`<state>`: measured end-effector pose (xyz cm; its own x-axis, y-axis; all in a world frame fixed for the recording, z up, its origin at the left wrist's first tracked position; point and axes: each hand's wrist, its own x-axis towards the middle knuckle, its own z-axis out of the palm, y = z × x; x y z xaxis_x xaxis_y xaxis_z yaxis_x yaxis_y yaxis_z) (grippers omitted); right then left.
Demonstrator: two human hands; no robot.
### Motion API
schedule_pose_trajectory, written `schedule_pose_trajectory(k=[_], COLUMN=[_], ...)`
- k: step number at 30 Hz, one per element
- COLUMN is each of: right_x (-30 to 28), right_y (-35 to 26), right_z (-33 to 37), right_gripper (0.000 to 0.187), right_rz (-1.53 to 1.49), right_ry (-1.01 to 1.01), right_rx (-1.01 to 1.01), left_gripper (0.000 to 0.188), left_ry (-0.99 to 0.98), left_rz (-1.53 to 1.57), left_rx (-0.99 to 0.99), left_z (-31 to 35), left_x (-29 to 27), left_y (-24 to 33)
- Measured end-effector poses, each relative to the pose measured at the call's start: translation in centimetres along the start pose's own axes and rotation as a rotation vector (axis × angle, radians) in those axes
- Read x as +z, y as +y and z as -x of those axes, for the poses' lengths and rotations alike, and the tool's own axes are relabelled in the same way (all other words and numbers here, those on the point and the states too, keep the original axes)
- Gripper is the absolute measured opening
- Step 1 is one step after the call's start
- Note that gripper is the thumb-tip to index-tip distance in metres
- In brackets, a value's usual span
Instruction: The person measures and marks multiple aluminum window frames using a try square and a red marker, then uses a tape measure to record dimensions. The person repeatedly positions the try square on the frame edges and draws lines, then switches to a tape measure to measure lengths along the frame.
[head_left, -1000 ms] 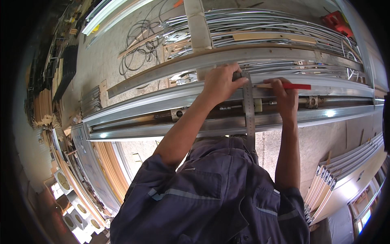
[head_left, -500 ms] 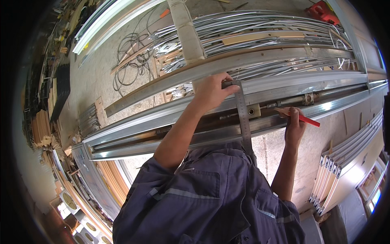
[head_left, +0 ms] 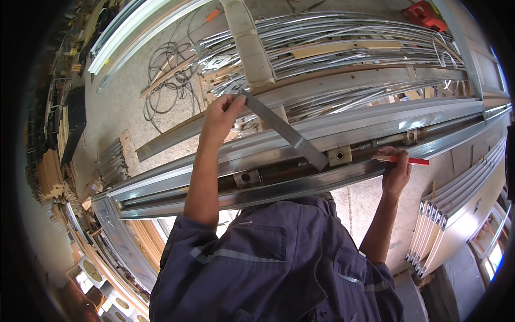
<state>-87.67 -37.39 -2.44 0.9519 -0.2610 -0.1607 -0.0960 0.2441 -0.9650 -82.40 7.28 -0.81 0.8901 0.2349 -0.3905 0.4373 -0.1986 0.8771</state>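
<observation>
Pinched at one end in my left hand (head_left: 219,119) is a steel square (head_left: 281,127), its long blade slanting down to the right across a long metal channel frame (head_left: 225,201). My right hand (head_left: 396,174) grips a red carpenter's pencil (head_left: 417,161), with its bare-wood end pointing left just over the channel's near edge. Inside the channel, a pale block with a round hole (head_left: 339,156) sits just right of the blade's lower end. Left of it is a metal bracket with a hole (head_left: 247,178). Whether the blade touches the channel, I cannot tell.
Beyond the channel lie another long metal beam (head_left: 343,86) and a pile of thin metal tubes (head_left: 343,37). Dark cable (head_left: 169,88) is coiled on the floor at far left. Stacked framed panels (head_left: 456,204) stand at the right, and a red case (head_left: 424,16) lies far right.
My left hand has moved left with the square, which has swung from straight across the channel to a slant. My right hand has shifted slightly right, and the pencil is now nearly level.
</observation>
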Motion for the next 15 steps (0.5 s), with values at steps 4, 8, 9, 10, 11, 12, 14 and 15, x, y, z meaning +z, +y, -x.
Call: schedule_pose_trajectory(k=[4, 8, 9, 10, 11, 12, 14, 15], right_x=[-0.4, 0.4, 0.5, 0.8, 0.8, 0.5, 0.3, 0.3], right_y=[-0.2, -0.5, -0.6, -0.6, -0.6, -0.5, -0.2, -0.2], right_z=[-0.1, 0.0, 0.0, 0.0, 0.0, -0.1, -0.2, 0.0], right_gripper=[0.040, 0.040, 0.040, 0.040, 0.040, 0.039, 0.039, 0.041], right_rz=[0.003, 0.046, 0.050, 0.050, 0.050, 0.050, 0.039, 0.079], right_ry=[-0.011, 0.067, 0.070, 0.070, 0.069, 0.063, 0.053, -0.020], right_rx=[0.037, 0.056, 0.053, 0.052, 0.050, 0.052, 0.050, 0.069], left_gripper=[0.030, 0.029, 0.029, 0.029, 0.028, 0.028, 0.026, 0.026], left_ry=[0.022, -0.004, -0.017, -0.046, -0.075, -0.104, -0.126, -0.138], left_rz=[0.273, 0.375, 0.388, 0.387, 0.386, 0.384, 0.170, 0.064], left_rx=[-0.106, -0.179, -0.180, -0.162, -0.145, -0.128, -0.011, 0.048], left_z=[-0.9, -0.1, 0.0, 0.0, -0.1, -0.2, -0.7, -1.0], left_x=[-0.8, 0.2, 0.6, 0.7, 0.8, 1.0, 1.0, 1.1], left_y=[-3.0, -2.6, -2.4, -2.2, -2.1, -2.0, -1.3, -0.9])
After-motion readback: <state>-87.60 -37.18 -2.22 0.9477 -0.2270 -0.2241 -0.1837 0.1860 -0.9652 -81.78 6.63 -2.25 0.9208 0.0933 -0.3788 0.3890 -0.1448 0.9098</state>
